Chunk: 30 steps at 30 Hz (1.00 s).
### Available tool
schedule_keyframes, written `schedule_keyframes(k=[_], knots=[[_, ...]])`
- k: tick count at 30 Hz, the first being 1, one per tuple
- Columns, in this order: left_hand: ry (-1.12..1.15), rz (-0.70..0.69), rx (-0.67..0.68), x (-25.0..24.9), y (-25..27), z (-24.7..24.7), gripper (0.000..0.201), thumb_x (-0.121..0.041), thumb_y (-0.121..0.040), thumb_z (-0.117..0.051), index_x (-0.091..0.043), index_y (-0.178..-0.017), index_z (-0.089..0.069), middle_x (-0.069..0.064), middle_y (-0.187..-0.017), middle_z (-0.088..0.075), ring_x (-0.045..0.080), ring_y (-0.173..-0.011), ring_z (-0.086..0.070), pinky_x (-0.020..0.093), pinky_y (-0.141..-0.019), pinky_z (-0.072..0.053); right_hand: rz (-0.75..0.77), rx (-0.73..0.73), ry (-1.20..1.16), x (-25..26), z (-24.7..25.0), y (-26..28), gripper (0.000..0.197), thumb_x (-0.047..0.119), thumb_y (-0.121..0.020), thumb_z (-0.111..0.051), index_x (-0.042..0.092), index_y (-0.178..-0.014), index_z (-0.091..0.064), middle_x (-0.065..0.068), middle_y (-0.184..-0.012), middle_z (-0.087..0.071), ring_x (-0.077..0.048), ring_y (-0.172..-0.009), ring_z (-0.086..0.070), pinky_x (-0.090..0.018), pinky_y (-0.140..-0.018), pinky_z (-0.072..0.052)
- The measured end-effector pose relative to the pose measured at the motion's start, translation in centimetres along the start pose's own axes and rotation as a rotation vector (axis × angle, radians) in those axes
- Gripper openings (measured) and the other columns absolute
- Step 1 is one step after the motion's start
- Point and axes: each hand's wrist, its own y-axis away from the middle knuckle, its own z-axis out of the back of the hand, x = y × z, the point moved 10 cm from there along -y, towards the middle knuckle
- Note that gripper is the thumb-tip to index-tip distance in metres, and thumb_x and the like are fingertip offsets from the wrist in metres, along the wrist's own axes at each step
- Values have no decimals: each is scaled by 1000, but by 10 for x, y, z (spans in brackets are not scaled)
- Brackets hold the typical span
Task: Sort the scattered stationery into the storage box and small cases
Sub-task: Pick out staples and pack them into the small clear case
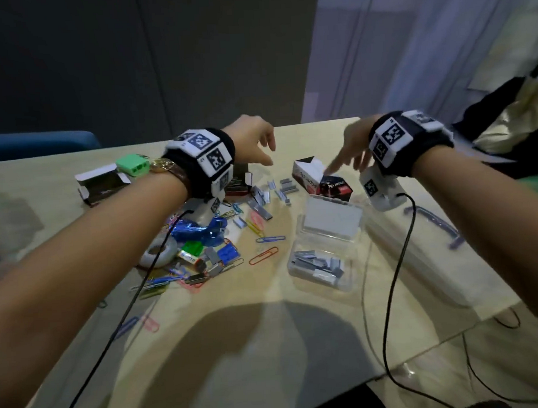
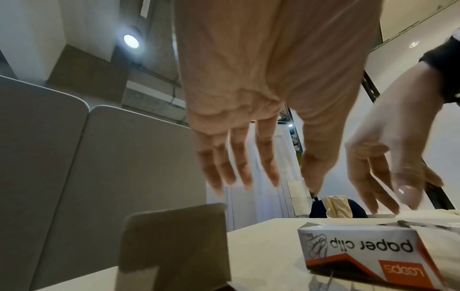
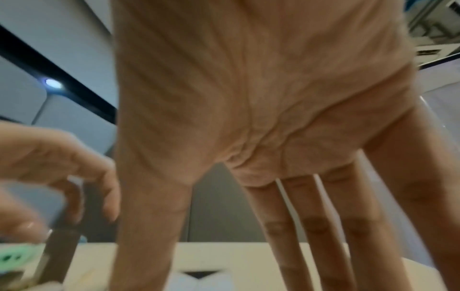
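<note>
Paper clip box: a small white, black and orange cardboard box printed "paper clip" [image 1: 322,180] stands on the far middle of the table, its top flaps open. It is just behind the clear case.
Clear case: a small transparent plastic case [image 1: 323,263] lies open near the right centre, its lid standing up. Grey staple strips [image 1: 320,264] fill its bottom.
Loose staples: more grey staple strips [image 1: 263,201] lie scattered between the paper clip box and the pile on the left.
Pile: coloured paper clips [image 1: 263,256], a blue stapler [image 1: 201,232], a white tape roll [image 1: 158,252] and small green and blue blocks lie mixed together at the left centre.
Storage box: a large clear plastic box with a blue-grey handle [image 1: 415,247] sits at the right edge of the table.
Right hand: the right hand [image 1: 356,153] hovers over the paper clip box with straight, spread fingers; whether the fingertips touch the flaps, I cannot tell.
Left hand: the left hand [image 1: 255,143] hangs above the table with loose, separated fingers and holds nothing.
Far left: an open brown cardboard box [image 1: 101,185] and a mint green plastic block [image 1: 133,164] are near the left edge.
Table: a light beige wooden table [image 1: 266,326] carries all of it.
</note>
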Motion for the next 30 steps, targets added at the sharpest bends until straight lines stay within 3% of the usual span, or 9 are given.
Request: schedule_keyframes(k=[3,5,7,10,14,17,21,26,30], knots=[[-157,103,18,14,-14,-6,48,-25,-83,-74,-12,-125,-57,12,-128,-51,31,-119,-48,40,-97,-44,-17,27,-10,-18,-20,-28,88,76,-29,-80,9,-86,-68,-5,-77,-76,-23,-78,-74,-36,-79,-57],[-259,213,127,33,-14,-14,47,-21,-81,-76,-10,-123,-56,16,-124,-53,35,-114,-50,40,-92,-45,21,60,35,-10,-35,-24,84,75,-43,-79,7,-92,-69,-6,-85,-76,-24,-84,-73,-37,-82,-56],[-284,276,240,47,-7,-20,32,-16,-81,-76,-9,-105,-56,15,-107,-53,30,-92,-52,33,-75,-45,57,82,31,3,-43,-13,63,52,-74,-77,-1,-106,-67,-14,-104,-72,-28,-95,-69,-38,-80,-55],[-229,314,321,65,7,-23,21,-11,-87,-71,-3,-104,-61,12,-95,-55,24,-69,-51,28,-57,-41,113,24,4,16,-40,-14,45,30,-84,-73,-3,-113,-66,-19,-111,-69,-28,-93,-65,-45,-86,-56],[-42,355,226,92,19,-19,25,-11,-89,-68,3,-110,-69,19,-102,-69,22,-68,-59,30,-66,-51,143,53,4,29,-41,-15,47,36,-85,-72,-3,-112,-67,-17,-111,-69,-32,-105,-65,-43,-85,-58],[121,373,139,105,24,-16,18,-9,-91,-66,6,-100,-70,20,-99,-71,29,-79,-67,39,-76,-58,173,-23,190,44,-26,-7,59,47,-86,-68,-1,-120,-64,-16,-119,-66,-25,-92,-60,-32,-77,-51],[309,386,0,113,26,-4,11,-3,-91,-62,0,-99,-70,17,-91,-71,22,-69,-70,26,-60,-60,278,-182,213,72,5,8,53,39,-87,-70,13,-132,-58,-8,-126,-63,-24,-106,-58,-30,-80,-46],[340,401,12,114,26,-8,13,-7,-91,-64,2,-100,-69,11,-80,-69,18,-60,-67,28,-61,-60,320,-69,124,81,3,8,51,28,-83,-76,18,-130,-60,-11,-112,-69,-22,-95,-65,-40,-85,-58],[64,419,10,115,22,-5,39,-17,-88,-70,-1,-122,-61,19,-116,-65,33,-99,-65,42,-88,-54,249,-59,226,57,-6,8,43,31,-80,-78,14,-118,-66,-8,-110,-69,-21,-96,-64,-28,-70,-54]])
